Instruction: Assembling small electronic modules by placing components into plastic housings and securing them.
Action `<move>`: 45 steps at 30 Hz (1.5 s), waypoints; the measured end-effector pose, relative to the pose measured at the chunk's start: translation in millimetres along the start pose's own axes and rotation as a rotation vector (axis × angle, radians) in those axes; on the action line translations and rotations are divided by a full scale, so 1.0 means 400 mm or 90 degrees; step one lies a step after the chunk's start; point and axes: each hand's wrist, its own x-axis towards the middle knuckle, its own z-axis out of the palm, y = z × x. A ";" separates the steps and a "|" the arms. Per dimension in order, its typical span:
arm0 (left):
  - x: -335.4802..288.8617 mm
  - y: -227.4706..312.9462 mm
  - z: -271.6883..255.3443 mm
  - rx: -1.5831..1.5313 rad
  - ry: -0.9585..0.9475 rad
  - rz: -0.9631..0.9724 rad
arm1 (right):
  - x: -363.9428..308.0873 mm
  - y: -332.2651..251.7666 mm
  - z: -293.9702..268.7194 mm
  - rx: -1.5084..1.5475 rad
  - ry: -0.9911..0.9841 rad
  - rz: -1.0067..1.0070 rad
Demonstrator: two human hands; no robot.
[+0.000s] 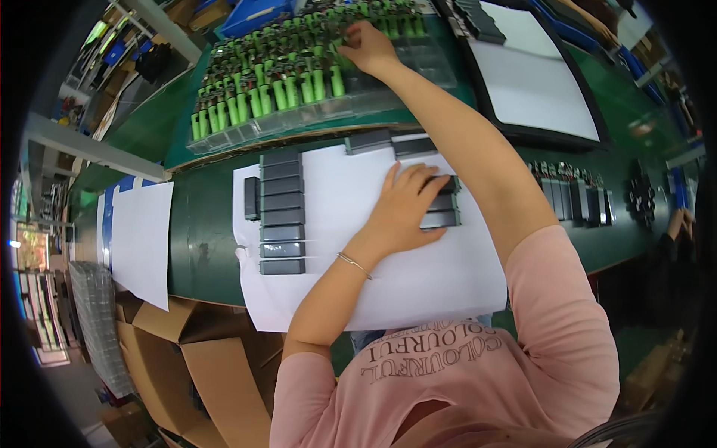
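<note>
My left hand [407,203] lies palm down over the white paper sheet [358,287], fingers spread, its fingertips on or beside a few dark grey rectangular cases [446,201]. It partly covers them. Reaching far forward, my right hand [371,51] is at the clear plastic tray [295,116], among many upright green cylindrical cells [280,93] with dark tops and wires. Its fingers are curled together; whatever lies between them cannot be made out. On the sheet's left stands a column of grey cases [282,213], with a single case [252,198] beside it.
More cases [367,142] lie at the sheet's far edge. To the right are a black-framed white board [534,82] and a row of dark parts [575,198]. Open cardboard boxes [216,373] stand below the table at left. Another person's hand [680,222] shows far right.
</note>
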 end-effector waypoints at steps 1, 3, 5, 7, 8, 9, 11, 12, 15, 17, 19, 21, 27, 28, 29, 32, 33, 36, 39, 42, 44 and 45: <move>0.002 0.002 -0.001 0.018 0.027 0.009 | -0.013 0.010 -0.027 -0.009 0.001 0.017; 0.011 0.030 -0.022 0.028 0.108 0.041 | -0.027 0.000 -0.097 0.316 0.045 -0.027; 0.016 0.064 -0.022 0.069 0.065 0.061 | -0.073 0.033 -0.122 0.163 0.242 -0.210; -0.029 0.068 -0.035 0.140 0.058 0.046 | -0.223 -0.065 -0.304 0.532 -0.154 0.059; -0.019 0.090 -0.021 0.133 0.053 0.062 | -0.293 -0.047 -0.377 0.521 -0.147 0.073; -0.017 0.107 -0.009 0.163 0.026 0.051 | -0.353 -0.035 -0.425 0.515 -0.147 0.086; -0.014 0.127 0.010 0.188 -0.001 0.041 | -0.474 -0.013 -0.500 0.548 -0.165 0.145; -0.016 0.129 0.016 0.179 0.017 0.041 | -0.532 0.002 -0.523 0.574 -0.134 0.187; -0.014 0.144 0.021 0.063 0.030 -0.014 | -0.680 0.024 -0.544 0.630 -0.031 0.255; -0.004 0.173 0.019 -0.040 0.022 -0.070 | -0.748 0.019 -0.547 0.676 0.082 0.273; 0.008 0.205 0.023 -0.209 0.023 -0.184 | -0.784 0.006 -0.543 0.690 0.138 0.266; 0.019 0.225 0.022 -0.297 0.022 -0.192 | -0.799 -0.010 -0.539 0.668 0.131 0.250; 0.014 0.224 0.061 -0.354 -0.022 -0.121 | -0.827 -0.005 -0.532 0.596 -0.027 0.135; 0.010 0.221 0.067 -0.365 -0.056 -0.130 | -0.832 0.000 -0.531 0.597 -0.028 0.134; 0.008 0.220 0.079 -0.469 -0.062 -0.167 | -0.839 0.001 -0.530 0.543 -0.039 0.120; -0.002 0.228 0.086 -0.682 -0.052 -0.203 | -0.856 0.014 -0.523 0.439 -0.028 0.079; 0.004 0.235 0.084 -0.684 -0.055 -0.201 | -0.861 0.011 -0.525 0.427 -0.014 0.109; 0.027 0.248 0.083 -0.977 -0.001 -0.266 | -0.866 -0.001 -0.529 0.314 0.046 0.080; 0.030 0.241 0.112 -0.967 0.021 -0.370 | -0.875 -0.018 -0.525 0.184 0.121 -0.011; 0.029 0.236 0.133 -0.929 0.102 -0.356 | -0.886 -0.024 -0.519 0.101 0.147 -0.079; 0.036 0.233 0.152 -0.913 0.124 -0.336 | -0.883 -0.032 -0.516 -0.024 0.126 -0.109; 0.042 0.234 0.162 -0.899 0.145 -0.358 | -0.883 -0.034 -0.516 -0.082 0.114 -0.125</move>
